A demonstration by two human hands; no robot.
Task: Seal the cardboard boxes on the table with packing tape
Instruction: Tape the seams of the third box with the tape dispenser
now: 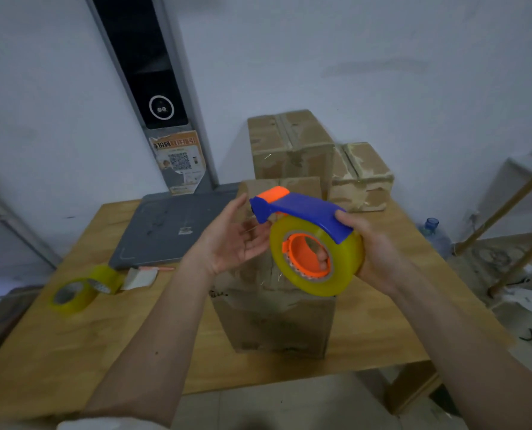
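Observation:
My right hand [371, 246] grips a tape dispenser [305, 212] with a blue frame, an orange tip and an orange hub, loaded with a yellowish roll of packing tape [345, 268]. I hold it in the air above a cardboard box [274, 318] standing on the wooden table [72, 352]. My left hand [232, 240] is beside the dispenser's front end, palm up with fingers relaxed near the tape's loose end. Two more cardboard boxes, a tall one [289, 147] and a small one [362, 178], stand behind with tape across their tops.
Two loose yellowish tape rolls [81, 290] lie at the table's left. A grey flat slab [168, 231] with a scanner post rising behind it lies at the back left. Paper scraps [140, 277] lie near its front. A water jug [433, 234] and wooden rack legs stand on the right.

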